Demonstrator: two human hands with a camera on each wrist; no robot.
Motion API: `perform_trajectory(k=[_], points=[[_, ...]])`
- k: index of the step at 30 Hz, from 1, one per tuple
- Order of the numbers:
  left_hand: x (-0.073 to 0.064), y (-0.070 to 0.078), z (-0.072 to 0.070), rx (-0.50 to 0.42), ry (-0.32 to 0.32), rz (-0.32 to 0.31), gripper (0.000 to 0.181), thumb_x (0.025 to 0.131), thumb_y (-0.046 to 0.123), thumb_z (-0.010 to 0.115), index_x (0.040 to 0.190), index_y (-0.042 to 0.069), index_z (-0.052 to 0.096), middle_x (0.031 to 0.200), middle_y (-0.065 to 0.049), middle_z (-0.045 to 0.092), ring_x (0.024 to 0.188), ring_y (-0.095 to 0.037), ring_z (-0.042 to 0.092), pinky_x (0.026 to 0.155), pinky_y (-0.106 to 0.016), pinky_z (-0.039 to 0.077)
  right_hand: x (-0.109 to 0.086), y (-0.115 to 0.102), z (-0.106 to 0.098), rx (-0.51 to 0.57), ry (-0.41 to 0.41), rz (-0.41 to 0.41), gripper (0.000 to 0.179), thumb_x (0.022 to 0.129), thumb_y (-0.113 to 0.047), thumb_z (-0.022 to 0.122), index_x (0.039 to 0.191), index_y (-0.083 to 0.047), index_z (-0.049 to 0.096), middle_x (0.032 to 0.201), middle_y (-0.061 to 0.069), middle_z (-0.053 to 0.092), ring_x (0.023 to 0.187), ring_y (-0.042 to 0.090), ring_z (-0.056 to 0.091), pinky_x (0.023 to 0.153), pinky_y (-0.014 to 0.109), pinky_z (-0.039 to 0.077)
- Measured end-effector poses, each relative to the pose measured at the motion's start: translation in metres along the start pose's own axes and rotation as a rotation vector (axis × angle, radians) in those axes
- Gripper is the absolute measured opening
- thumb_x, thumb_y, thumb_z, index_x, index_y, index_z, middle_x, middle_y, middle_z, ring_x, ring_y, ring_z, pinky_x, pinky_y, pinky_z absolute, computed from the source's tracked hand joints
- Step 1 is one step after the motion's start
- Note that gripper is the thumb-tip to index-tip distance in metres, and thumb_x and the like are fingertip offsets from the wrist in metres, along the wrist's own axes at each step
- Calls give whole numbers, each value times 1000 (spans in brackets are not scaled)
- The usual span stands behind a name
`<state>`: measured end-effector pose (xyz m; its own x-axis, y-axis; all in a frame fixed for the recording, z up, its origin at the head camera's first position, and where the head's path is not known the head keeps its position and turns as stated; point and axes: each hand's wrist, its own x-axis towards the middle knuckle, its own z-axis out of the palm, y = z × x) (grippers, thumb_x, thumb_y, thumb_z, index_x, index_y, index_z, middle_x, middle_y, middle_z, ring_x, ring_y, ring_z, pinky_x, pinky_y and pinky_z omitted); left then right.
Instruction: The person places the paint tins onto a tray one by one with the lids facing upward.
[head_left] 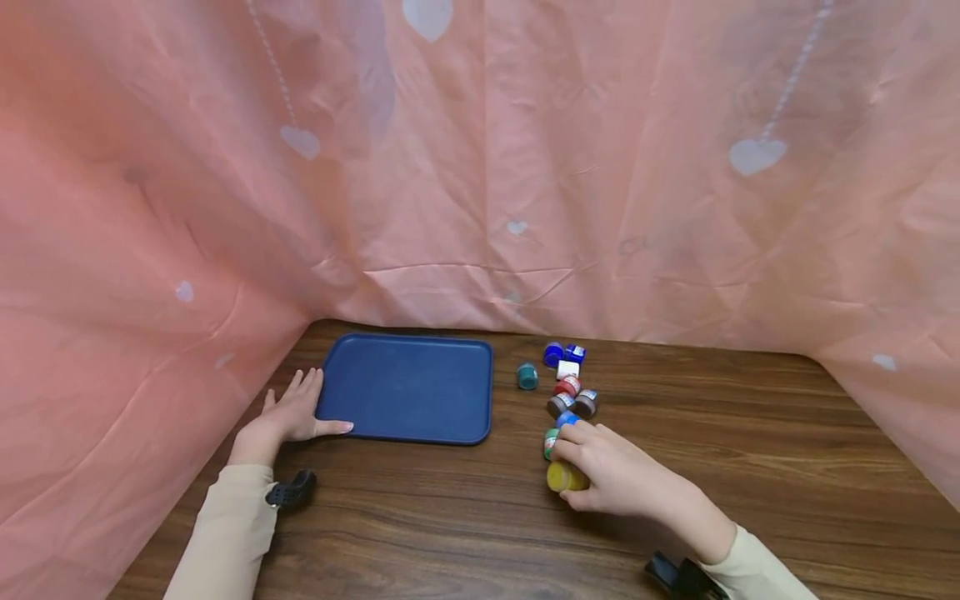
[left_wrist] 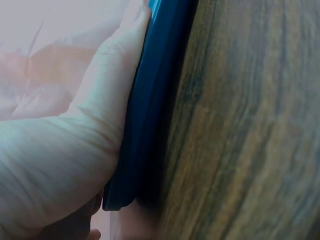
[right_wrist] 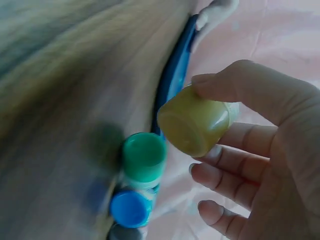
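My right hand (head_left: 618,473) pinches a small yellow paint jar (head_left: 565,477) between thumb and fingers; in the right wrist view the yellow jar is tilted and held off the table. Close by it stand a green-capped jar (right_wrist: 144,157) and a blue-capped jar (right_wrist: 131,208). On the left, my left hand (head_left: 291,412) touches the front left corner of a blue tray (head_left: 420,387). Its fingers are spread along the left edge, and the thumb (left_wrist: 107,75) lies straight against the front rim. Nothing lies in the tray.
Beyond the right hand, several paint jars form a loose group: a red one (head_left: 567,386), a white one (head_left: 567,370) and dark ones among them. A teal jar (head_left: 527,376) stands nearer the tray. Pink curtain (head_left: 525,167) surrounds the wooden table (head_left: 420,517).
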<state>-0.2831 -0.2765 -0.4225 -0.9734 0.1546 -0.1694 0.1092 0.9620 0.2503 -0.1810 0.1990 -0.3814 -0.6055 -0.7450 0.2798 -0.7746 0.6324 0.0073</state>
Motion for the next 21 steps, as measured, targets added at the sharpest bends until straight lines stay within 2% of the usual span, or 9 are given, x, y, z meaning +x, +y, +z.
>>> perform_trajectory(k=[4, 9, 21], points=[[2, 0, 0, 8, 7, 5, 132, 71, 81, 60, 153, -8, 8, 160, -30, 7, 148, -49, 3, 108, -77, 5, 13, 1, -2, 7, 58, -28, 33, 70, -34, 81, 93, -18, 64, 91, -10, 52, 81, 5, 47, 70, 26, 44], [5, 1, 3, 5, 13, 13, 131, 71, 80, 62, 153, -7, 9, 160, -29, 8, 148, -48, 4, 108, -77, 6, 32, 1, -5, 25, 71, -13, 33, 73, -34, 80, 96, -16, 66, 93, -8, 55, 84, 6, 48, 71, 26, 43], [-1, -7, 4, -16, 11, 1, 131, 71, 78, 63, 153, -8, 8, 160, -30, 7, 148, -48, 3, 108, -77, 4, 87, -3, -11, 108, 163, -6, 33, 77, -33, 80, 102, -15, 68, 98, -3, 60, 91, 12, 53, 76, 30, 46]])
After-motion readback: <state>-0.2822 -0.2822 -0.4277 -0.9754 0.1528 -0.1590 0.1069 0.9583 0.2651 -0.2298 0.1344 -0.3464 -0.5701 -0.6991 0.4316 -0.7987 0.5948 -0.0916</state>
